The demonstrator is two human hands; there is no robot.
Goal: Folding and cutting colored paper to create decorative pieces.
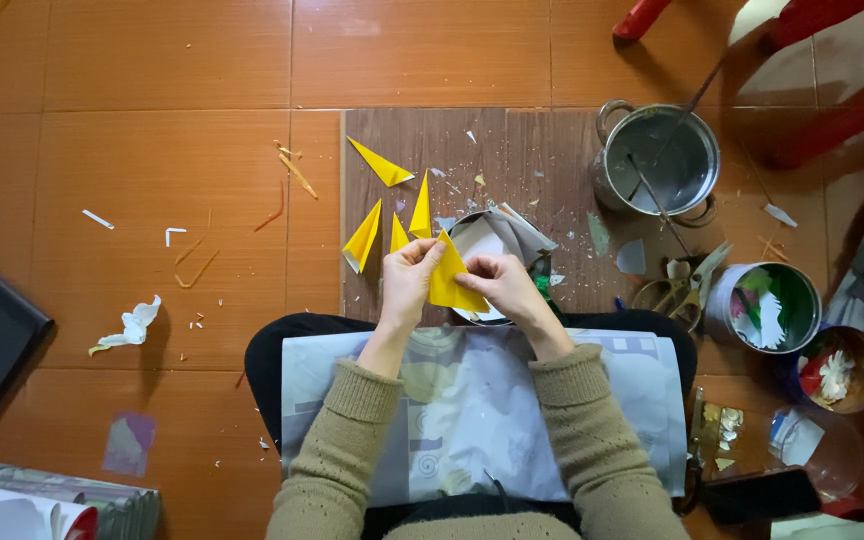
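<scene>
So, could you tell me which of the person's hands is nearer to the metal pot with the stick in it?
Right. The right hand lies left of and below the metal pot; the left hand is farther left, across the yellow paper both hold.

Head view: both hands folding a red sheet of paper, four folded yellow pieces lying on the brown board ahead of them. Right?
Not quite: the paper is yellow, not red, as the head view shows. The left hand and right hand both pinch it, and four folded yellow pieces do lie on the brown board ahead of them.
</scene>
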